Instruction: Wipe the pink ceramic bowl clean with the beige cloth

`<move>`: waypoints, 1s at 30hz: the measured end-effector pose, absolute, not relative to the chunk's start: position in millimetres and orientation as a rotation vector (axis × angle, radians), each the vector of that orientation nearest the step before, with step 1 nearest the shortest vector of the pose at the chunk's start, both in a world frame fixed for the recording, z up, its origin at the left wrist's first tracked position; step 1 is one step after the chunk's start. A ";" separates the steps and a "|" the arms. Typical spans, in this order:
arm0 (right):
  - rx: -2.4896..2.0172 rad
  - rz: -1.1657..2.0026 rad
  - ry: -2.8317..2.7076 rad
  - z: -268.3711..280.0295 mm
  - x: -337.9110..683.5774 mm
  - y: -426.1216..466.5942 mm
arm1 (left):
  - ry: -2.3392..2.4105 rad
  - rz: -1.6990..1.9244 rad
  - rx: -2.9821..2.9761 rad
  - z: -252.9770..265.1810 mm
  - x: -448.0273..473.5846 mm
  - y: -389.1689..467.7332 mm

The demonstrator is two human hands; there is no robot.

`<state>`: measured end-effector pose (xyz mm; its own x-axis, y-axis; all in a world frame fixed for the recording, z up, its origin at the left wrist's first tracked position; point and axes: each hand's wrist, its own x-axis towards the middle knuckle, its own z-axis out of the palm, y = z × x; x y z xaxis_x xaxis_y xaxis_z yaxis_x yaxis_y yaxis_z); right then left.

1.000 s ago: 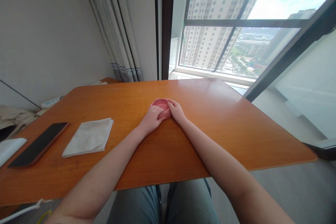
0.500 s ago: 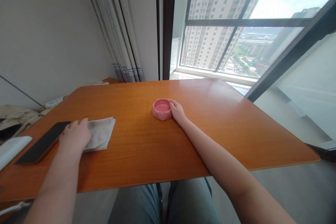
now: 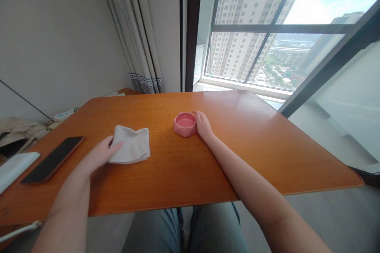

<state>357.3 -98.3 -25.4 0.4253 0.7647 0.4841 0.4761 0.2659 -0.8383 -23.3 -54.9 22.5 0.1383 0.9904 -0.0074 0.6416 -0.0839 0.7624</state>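
My left hand [image 3: 103, 151] grips the left edge of a folded white cloth [image 3: 133, 145], thumb on top and fingers hidden beneath it. The cloth's near left side looks slightly raised from the wooden table [image 3: 166, 178]. Right of the cloth, a pink faceted ashtray [image 3: 184, 126] sits upright near the middle of the table. My right hand [image 3: 203, 124] is closed against the ashtray's right side, thumb and fingers at its rim. The ashtray's bowl faces up, and nothing shows inside it.
A black phone-like slab [image 3: 53, 160] lies on the table at the left, beside a white object [image 3: 18, 169] cut by the frame edge. A white cable [image 3: 20, 231] hangs at the lower left. Beyond the table are a curtain [image 3: 139, 39] and a large window [image 3: 270, 27].
My left hand has taken hold of the cloth's edge and moved right, carrying the cloth toward the ashtray. My right hand and the ashtray stay about where they were.
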 end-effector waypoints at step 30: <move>-1.596 0.016 -2.018 40.8 348.8 -136.5 | 1.356 0.633 2.169 -4.1 184.0 -47.8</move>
<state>348.8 -136.5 40.8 -0.1337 0.8997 0.4155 0.8931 0.2911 -0.3429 184.0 -47.8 -4.1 0.3954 0.9104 0.1213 0.6773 -0.3783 0.6310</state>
